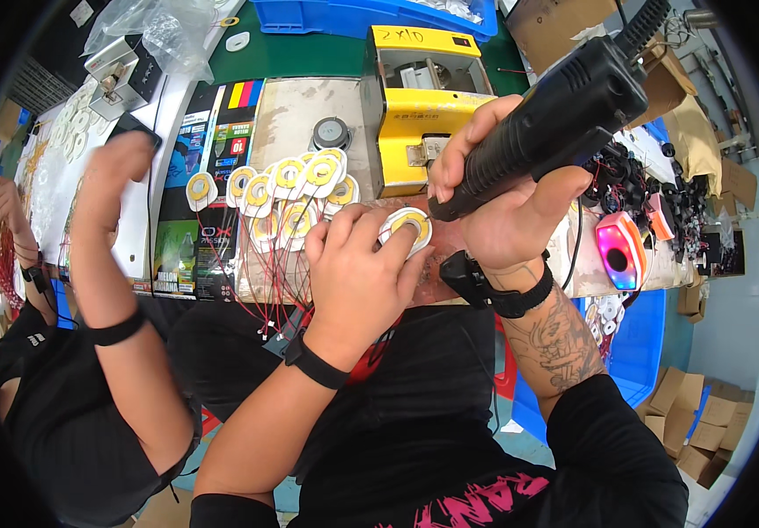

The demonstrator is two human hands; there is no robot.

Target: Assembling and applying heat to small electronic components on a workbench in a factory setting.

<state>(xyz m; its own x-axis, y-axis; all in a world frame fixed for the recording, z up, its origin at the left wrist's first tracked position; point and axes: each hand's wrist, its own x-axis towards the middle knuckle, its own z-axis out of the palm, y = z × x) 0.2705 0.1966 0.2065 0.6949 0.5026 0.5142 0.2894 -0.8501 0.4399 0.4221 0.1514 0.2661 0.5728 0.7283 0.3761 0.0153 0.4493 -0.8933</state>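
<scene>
My left hand (357,273) is closed on a round white piece with a yellow ring (414,217), a finger pressed at its middle, at the bench's front edge. My right hand (520,211), palm turned up and thumb out, holds a bulky black corded hand tool (542,114). Its ribbed end comes down beside the white piece; I cannot make out its kind. Left of my left hand lies a pile of similar white pieces (287,176), with thin red wires (265,299) hanging over the edge. Behind the pile sits a round black speaker-like part (332,134).
A yellow machine (397,132) stands beyond my hands. At right are a glowing pink-and-orange device (619,251) and dark wired parts (612,176). Blue bins stand at the back (335,16) and low right (639,352). A co-worker's blurred arm (111,238) reaches over the bench on my left.
</scene>
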